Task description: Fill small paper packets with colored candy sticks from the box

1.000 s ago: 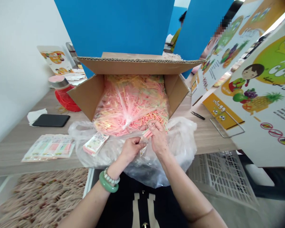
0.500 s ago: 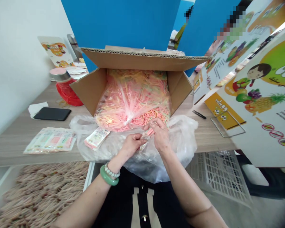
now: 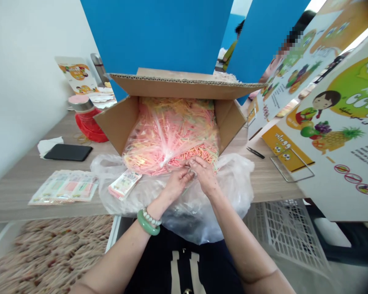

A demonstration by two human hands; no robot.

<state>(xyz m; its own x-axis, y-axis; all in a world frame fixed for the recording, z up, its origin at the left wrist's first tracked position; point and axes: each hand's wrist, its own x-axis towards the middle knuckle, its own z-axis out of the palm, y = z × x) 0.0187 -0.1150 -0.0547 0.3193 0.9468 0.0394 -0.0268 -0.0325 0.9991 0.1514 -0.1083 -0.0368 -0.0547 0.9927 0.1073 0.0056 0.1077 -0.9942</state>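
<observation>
My left hand (image 3: 178, 182) and my right hand (image 3: 203, 173) meet just in front of the cardboard box (image 3: 113, 123), fingertips pinched together. Between them is a small clear packet, mostly hidden by the fingers. Behind the hands, a large clear plastic bag (image 3: 164, 139) full of thin pink, yellow and green sticks fills the open box. A crumpled translucent plastic sheet (image 3: 233, 183) lies under both hands and hangs over the table edge. To the left of my left hand, a stack of small printed packets (image 3: 124, 183) rests on that sheet.
Flat printed packets (image 3: 66, 187), a black phone (image 3: 68, 152) and a red-wrapped jar (image 3: 90, 124) stand or lie at left. Black tweezers (image 3: 255, 152) lie at right, near printed cartons (image 3: 334, 143). Below the table are a filled bin (image 3: 52, 253) and a white plastic basket (image 3: 290, 228).
Both hands have drawn closer together, the left moving right and slightly up. The pink sticks that showed at my right fingers are now covered. The view has shifted slightly.
</observation>
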